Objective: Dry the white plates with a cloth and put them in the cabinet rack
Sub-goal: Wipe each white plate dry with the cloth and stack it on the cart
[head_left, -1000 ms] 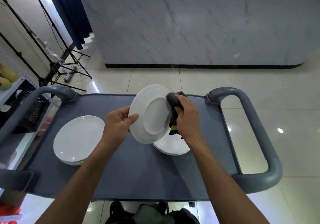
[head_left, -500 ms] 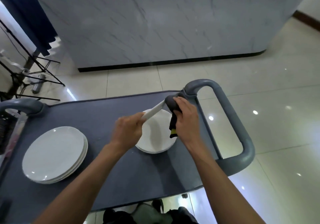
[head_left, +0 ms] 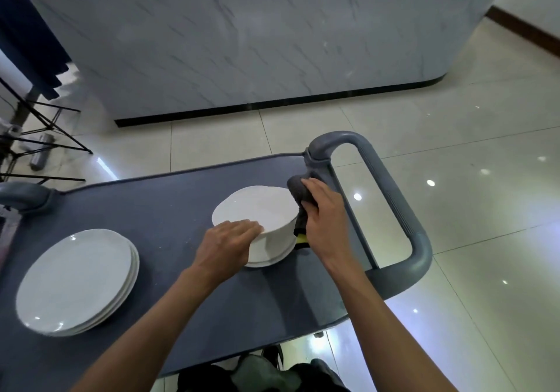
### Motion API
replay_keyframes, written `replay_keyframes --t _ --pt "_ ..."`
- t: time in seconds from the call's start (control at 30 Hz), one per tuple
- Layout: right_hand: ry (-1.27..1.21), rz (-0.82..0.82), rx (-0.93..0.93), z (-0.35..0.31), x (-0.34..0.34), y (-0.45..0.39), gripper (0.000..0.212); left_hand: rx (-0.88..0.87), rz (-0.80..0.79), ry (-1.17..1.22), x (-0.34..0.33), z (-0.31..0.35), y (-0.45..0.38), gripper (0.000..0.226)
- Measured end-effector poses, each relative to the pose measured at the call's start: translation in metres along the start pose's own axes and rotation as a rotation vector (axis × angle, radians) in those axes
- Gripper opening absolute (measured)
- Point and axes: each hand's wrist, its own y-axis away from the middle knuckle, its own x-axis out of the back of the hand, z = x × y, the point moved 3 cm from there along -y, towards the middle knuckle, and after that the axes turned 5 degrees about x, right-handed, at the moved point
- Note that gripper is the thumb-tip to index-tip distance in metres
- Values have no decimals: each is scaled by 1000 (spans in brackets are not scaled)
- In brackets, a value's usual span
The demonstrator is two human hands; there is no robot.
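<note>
The left hand [head_left: 225,247] grips a white plate [head_left: 257,209] at its near rim, at about 7 o'clock on the plate: the fingers [head_left: 245,228] curl closed over the top of the rim, the thumb hidden beneath. The plate is held almost flat, slightly tilted, above a small stack of white plates [head_left: 269,253] lying on the grey cart top [head_left: 169,206]. The right hand [head_left: 322,220] is closed around a dark grey cloth [head_left: 298,193] with a yellow patch at its lower edge, pressing it against the held plate's rim at about 3 o'clock. A second stack of white plates [head_left: 75,279] rests on the cart at about 8 o'clock from the hands, well apart from them. The cart's grey handle [head_left: 391,197] loops just to the right of the right hand.
</note>
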Motion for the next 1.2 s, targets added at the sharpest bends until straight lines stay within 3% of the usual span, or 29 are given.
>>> replay_keyframes --t 0.43,0.73,1.0,1.2 --pt "32 -166 1 -2 -33 26 41 -5 -205 164 -21 -9 32 23" --pt "66 -176 19 0 -41 36 41 30 -312 170 -36 -15 43 29" --pt "88 -193 39 -5 -47 41 42 66 -296 146 -39 -15 45 31" --pt "65 -185 67 -21 -57 34 43 154 -190 153 -23 -26 49 21"
